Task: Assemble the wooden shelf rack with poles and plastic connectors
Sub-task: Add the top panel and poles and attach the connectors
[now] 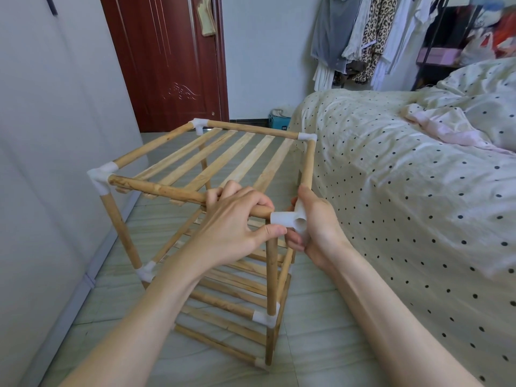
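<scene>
Both hands curled: left hand (231, 216) grips pole (167, 191), right hand (315, 227) holds connector (290, 219).

Left hand (234, 219): fingers covered part of the front pole (156, 188). Right hand (315, 227): palm hid the white connector's (290, 219) far side and the side pole's (308, 163) lower end. Rack's lower slats (231, 300): partly behind the left forearm. Bed (418, 177), hanging clothes (363, 37): cut by frame edges. Blue box (277, 122): label unreadable.
</scene>
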Available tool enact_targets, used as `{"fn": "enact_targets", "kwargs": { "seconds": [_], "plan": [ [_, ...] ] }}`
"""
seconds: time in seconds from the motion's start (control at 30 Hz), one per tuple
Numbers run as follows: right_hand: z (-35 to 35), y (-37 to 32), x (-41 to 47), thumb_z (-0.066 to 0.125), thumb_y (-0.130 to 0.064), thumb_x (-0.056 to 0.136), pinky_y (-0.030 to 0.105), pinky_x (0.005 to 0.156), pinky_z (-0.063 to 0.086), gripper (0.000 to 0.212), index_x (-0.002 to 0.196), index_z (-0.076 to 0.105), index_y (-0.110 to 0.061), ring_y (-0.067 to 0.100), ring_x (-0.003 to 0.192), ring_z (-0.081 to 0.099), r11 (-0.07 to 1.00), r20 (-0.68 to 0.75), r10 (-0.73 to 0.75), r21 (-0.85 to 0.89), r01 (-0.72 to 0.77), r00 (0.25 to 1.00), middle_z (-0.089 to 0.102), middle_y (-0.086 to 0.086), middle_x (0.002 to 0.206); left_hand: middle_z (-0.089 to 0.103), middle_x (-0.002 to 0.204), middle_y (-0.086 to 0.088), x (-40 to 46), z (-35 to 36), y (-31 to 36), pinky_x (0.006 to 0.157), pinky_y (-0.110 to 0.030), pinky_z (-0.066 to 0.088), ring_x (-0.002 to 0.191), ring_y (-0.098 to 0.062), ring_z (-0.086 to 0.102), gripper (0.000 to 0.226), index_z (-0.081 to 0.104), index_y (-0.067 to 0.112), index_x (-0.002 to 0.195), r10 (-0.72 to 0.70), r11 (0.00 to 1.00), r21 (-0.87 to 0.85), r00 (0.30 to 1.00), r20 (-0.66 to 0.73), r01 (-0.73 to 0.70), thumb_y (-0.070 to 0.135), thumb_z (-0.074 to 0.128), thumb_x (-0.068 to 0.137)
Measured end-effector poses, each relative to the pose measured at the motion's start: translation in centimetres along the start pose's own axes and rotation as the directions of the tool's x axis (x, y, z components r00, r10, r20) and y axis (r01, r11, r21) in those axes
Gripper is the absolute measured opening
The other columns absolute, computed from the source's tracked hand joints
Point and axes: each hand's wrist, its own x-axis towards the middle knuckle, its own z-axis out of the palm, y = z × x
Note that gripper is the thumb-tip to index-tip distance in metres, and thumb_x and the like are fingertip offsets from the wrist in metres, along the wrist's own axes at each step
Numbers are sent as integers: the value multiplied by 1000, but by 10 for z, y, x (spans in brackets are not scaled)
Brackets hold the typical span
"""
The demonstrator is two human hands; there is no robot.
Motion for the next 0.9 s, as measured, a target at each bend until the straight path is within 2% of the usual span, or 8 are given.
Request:
{"fn": "enact_targets", "kwargs": {
  "seconds": [0.1, 0.23, 0.5, 0.7, 0.9],
  "plan": [
    [1, 2, 2, 35, -33, 100, 13, 33, 22, 34, 73, 33, -12, 13, 23, 28, 998, -34, -8, 59, 10, 999, 34, 0, 36, 31, 89, 26, -1, -1, -1, 79, -29, 22, 87, -1, 19, 27, 49, 38, 96, -84, 996, -32, 993, 78, 87, 56, 58, 79],
    [2, 4, 6, 39, -34, 99, 12, 31, 23, 33, 75, 35, -12, 13, 22, 28, 993, -77, -5, 116, 14, 997, 36, 0, 36, 29, 93, 22, 2, -2, -3, 85, -29, 26, 91, -2, 18, 31, 48, 42, 98, -164, 982, -71, 974, 158, 177, 62, 50, 74],
    [-1, 8, 14, 43, -35, 97, 13, 30, 22, 30, 80, 40, -11, 13, 22, 29, 982, -109, 0, 187, 21, 994, 37, -2, 35, 29, 92, 21, 9, 5, 5, 84, -26, 22, 101, -8, 19, 29, 48, 43, 94, -236, 966, -88, 968, 80, 243, 57, 57, 71],
    [-2, 11, 21, 46, -34, 94, 13, 33, 21, 33, 70, 42, -11, 16, 24, 30, 973, -154, -7, 229, 43, 988, 37, -1, 39, 32, 85, 29, 9, 10, 8, 85, -29, 24, 81, -1, 15, 23, 51, 37, 90, -188, 977, -109, 982, -34, 184, 48, 65, 75],
    [-3, 11, 24, 50, -30, 92, 14, 31, 24, 34, 66, 44, -10, 17, 25, 34, 966, -190, -20, 248, 68, 982, 41, -4, 41, 29, 88, 27, 12, 13, 9, 82, -26, 20, 83, -1, 13, 25, 50, 38, 90, -237, 966, -107, 972, -7, 234, 52, 62, 73]
  ]
}}
